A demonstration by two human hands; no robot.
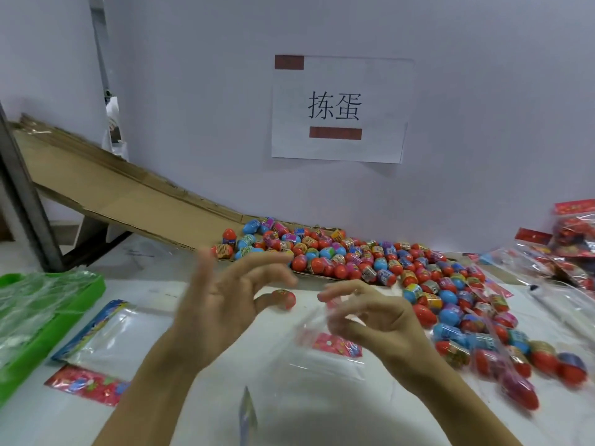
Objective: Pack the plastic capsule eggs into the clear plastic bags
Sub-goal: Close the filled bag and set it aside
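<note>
Two bare hands work over a white desk [180, 413] set against a pale wall w/ a paper sign [341, 107] taped to it. Largest item on the desk: a flattened cardboard sheet [106, 185] sloping down from upper left toward center. At its lower end starts a big pile of capsule eggs [402, 278], mostly red and blue w/ printed bands, spreading along the back and down the right side. Far right: filled bags w/ red headers [570, 233], stacked. Left edge: a green tray [64, 320] holding crumpled clear plastic. Just right of it lies an empty bag w/ blue header [106, 333], flat, and nearer the viewer a red header card [87, 384]. Center, front: a clear plastic bag [322, 358] w/ a red patterned top strip, held up at its mouth by the right hand [370, 320], whose grip looks pinched on the film, fingers curled; motion blur, so exact contact is hard to tell. Left hand [225, 294] is beside it, fingers spread and relaxed, grip apart, holding nothing. Smallest: a single red egg [285, 299] sits between the two hands, just beside the left fingertips; can't tell if touching.
</note>
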